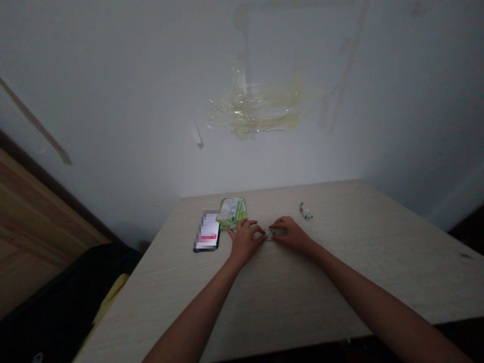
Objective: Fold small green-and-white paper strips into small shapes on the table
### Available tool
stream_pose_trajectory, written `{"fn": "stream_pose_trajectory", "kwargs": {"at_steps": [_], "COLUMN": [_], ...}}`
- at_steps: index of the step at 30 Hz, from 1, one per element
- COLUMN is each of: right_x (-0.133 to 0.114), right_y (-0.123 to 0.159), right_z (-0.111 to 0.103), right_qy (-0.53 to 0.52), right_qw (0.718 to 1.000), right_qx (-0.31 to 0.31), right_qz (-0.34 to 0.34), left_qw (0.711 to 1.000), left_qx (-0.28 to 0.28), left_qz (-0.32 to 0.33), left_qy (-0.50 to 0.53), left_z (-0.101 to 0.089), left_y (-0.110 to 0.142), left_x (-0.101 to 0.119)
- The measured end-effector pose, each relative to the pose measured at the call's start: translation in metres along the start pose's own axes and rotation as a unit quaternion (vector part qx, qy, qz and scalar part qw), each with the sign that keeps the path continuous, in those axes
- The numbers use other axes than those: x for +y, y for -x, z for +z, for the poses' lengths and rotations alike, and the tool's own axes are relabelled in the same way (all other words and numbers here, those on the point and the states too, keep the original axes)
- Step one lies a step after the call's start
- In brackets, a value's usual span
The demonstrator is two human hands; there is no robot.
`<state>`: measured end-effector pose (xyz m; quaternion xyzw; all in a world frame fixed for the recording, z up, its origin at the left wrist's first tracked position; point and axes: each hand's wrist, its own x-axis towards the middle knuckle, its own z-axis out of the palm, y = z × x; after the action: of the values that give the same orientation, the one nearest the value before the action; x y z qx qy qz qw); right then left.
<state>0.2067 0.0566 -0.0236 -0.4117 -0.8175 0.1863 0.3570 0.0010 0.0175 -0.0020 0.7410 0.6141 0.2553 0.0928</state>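
A small crumpled whitish piece (269, 234), perhaps a wrapper, lies between my two hands close to the table surface; its exact kind is too small to make out. From its left side my left hand (244, 241) pinches it, with the other fingers near the lower edge of a green and white packet (232, 210). My right hand (293, 236) holds the piece's right side between closed fingertips. Beyond my right hand, a second crumpled piece (306, 211), white and green, rests on the table.
A phone (207, 233) with a lit, blurred screen lies left of the packet. The pale wooden table (264, 302) meets a white wall (151, 126) bearing old clear tape (257, 113). Dark and yellow cloth (109, 295) sits by the table's left edge.
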Motion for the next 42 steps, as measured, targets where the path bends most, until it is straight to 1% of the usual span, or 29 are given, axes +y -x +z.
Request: {"fn": "stream_pose_trajectory", "kwargs": {"at_steps": [3, 8, 14, 18, 22, 28, 34, 38, 42], "right_x": [0.001, -0.002, 0.001, 0.001, -0.001, -0.002, -0.010, -0.013, -0.010], "right_y": [0.000, 0.000, -0.002, -0.002, -0.001, 0.000, -0.003, -0.007, -0.008], "right_z": [0.001, 0.002, 0.000, -0.001, -0.001, 0.002, -0.001, -0.003, -0.001], "right_qy": [0.002, 0.009, 0.020, 0.034, 0.063, 0.098, 0.149, 0.172, 0.157], "right_qw": [1.000, 1.000, 0.999, 0.999, 0.997, 0.992, 0.980, 0.973, 0.976], "right_qx": [-0.001, 0.021, 0.029, 0.031, 0.020, 0.030, -0.006, -0.025, -0.022], "right_qz": [0.000, 0.001, -0.024, -0.022, -0.039, -0.074, -0.132, -0.150, -0.147], "left_qw": [1.000, 1.000, 0.999, 0.999, 0.997, 0.994, 0.989, 0.987, 0.993], "left_qx": [0.006, 0.015, 0.023, 0.026, 0.031, 0.014, 0.037, 0.047, 0.028], "left_qz": [-0.002, -0.011, -0.020, -0.010, 0.011, 0.023, 0.047, 0.069, 0.044], "left_qy": [-0.003, -0.013, -0.014, -0.030, -0.074, -0.107, -0.134, -0.135, -0.104], "left_z": [0.000, 0.000, 0.002, 0.003, 0.003, 0.000, -0.003, -0.003, 0.002], "left_y": [0.001, 0.001, 0.001, 0.002, 0.006, 0.010, 0.008, 0.003, -0.003], "left_x": [0.002, 0.003, 0.001, 0.000, 0.000, -0.001, 0.006, 0.009, 0.007]}}
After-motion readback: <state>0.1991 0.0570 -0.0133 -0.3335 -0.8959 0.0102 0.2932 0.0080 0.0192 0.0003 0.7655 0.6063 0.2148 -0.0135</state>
